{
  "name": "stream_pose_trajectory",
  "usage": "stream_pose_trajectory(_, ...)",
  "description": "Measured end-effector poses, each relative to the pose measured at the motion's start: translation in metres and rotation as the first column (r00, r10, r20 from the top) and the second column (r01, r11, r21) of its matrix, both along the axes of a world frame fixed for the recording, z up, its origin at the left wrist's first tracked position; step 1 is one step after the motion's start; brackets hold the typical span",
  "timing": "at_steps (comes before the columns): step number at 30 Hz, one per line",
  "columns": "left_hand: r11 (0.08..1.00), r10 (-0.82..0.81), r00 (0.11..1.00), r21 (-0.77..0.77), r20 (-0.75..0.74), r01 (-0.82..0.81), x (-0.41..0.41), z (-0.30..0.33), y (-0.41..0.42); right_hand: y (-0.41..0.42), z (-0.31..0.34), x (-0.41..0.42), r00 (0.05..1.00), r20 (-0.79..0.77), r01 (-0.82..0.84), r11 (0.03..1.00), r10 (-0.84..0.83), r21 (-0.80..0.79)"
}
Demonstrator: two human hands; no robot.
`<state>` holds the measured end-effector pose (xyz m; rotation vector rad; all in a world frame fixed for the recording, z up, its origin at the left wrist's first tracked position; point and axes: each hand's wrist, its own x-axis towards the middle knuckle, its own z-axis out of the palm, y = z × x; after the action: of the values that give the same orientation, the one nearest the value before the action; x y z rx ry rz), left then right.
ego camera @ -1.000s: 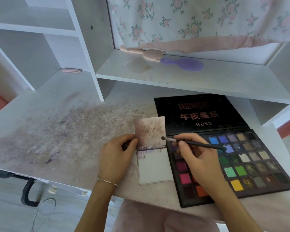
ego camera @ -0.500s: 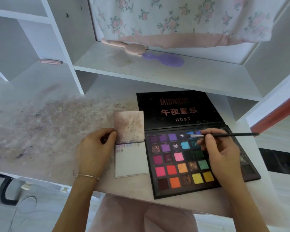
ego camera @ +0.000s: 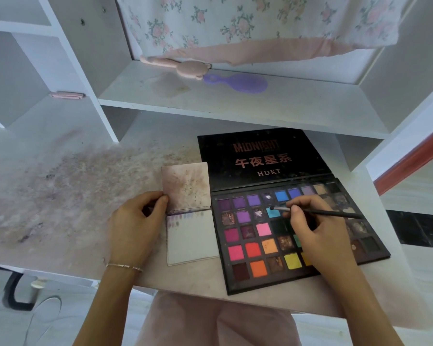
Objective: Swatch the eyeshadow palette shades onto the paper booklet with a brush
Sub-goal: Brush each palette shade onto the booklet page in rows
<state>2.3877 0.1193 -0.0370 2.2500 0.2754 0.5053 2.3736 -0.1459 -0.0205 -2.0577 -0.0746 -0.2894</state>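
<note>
Eyeshadow palette [ego camera: 258, 268] lies open at 3 o'clock of the paper booklet [ego camera: 193, 243]. We have moved the brush [ego camera: 318, 213], pinched in our right hand [ego camera: 318, 236], from the booklet to the turquoise pan [ego camera: 273, 213], loading the next shade. Our left hand [ego camera: 135, 226] pinches the booklet's edge.

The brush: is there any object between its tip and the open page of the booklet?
Nothing visible blocks it. The brush, held by the right hand, has its tip at the turquoise pan of the palette. The booklet lies just left of the palette; only flat pans lie between. The left hand grips the booklet's far edge.
</note>
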Motion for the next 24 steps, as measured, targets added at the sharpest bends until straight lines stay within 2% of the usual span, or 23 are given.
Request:
stream_pose_trajectory(6, 1.000, -0.008, 1.000, 0.009, 0.012, 0.008, -0.0009, 0.0009, -0.0004, 0.0014, 0.0008, -0.0010, 1.000, -0.016, 0.019, 0.998, -0.020, -0.060)
stream_pose_trajectory(24, 1.000, -0.018, 1.000, 0.017, -0.001, 0.018, -0.0006, 0.0009, 0.0004, 0.0015, 0.0015, -0.0014, 0.999, -0.020, 0.049, 0.997, -0.051, -0.066)
